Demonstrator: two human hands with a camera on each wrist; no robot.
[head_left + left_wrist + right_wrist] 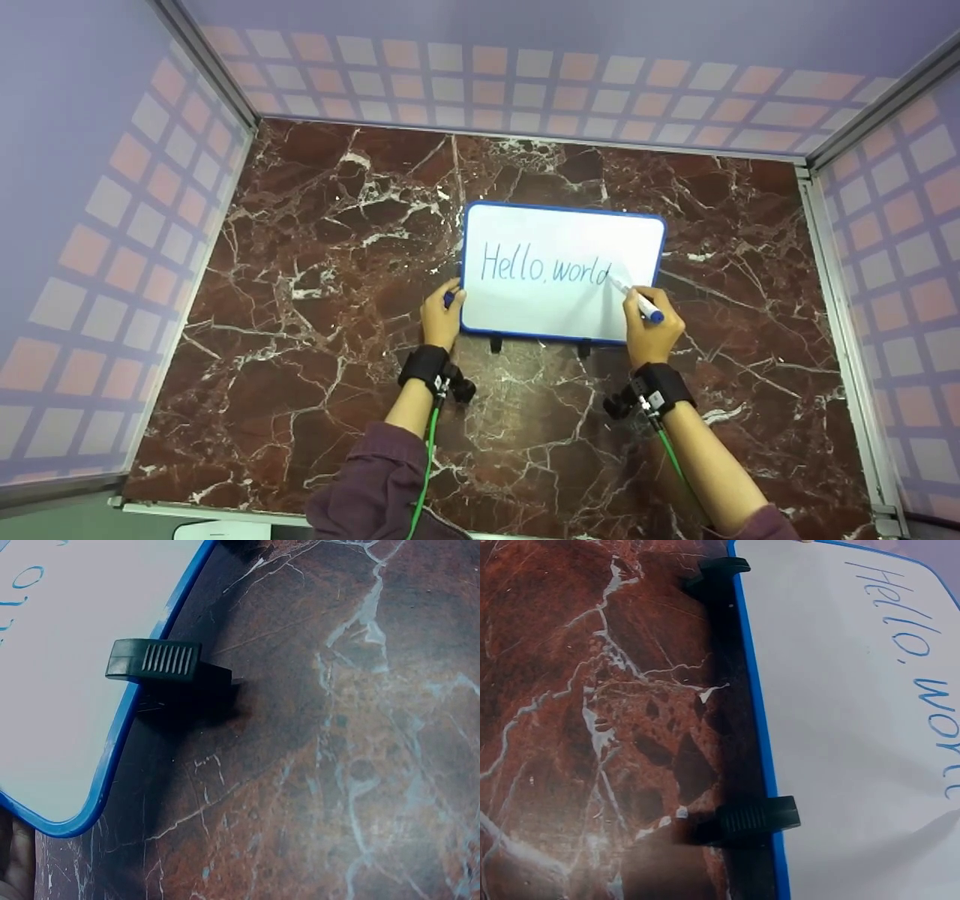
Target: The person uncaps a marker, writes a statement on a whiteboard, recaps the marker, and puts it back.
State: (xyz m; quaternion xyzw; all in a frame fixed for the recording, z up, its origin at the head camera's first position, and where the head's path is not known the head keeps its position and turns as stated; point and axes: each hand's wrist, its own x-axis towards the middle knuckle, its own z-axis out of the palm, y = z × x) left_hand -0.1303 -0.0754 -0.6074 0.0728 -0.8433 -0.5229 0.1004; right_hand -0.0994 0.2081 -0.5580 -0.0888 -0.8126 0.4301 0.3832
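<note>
A blue-rimmed whiteboard (540,311) bears the handwritten words "Hello, world" (514,264) in blue. My right hand (655,330) grips a white marker (649,306) with a blue end, its tip at the letter "d". At the board's lower left edge, my left hand (441,319) steadies the frame and holds a small blue marker cap (448,299). Only a sliver of the left hand's fingers (19,859) shows in the left wrist view. The right hand and marker are out of the right wrist view.
Two black clips, one on the left (496,344) and one on the right (584,347), grip the board's near edge. Under it lies a dark red marbled tabletop (337,390). Checkered panels (525,82) enclose the back and sides. Green cables (426,472) trail from both wrists.
</note>
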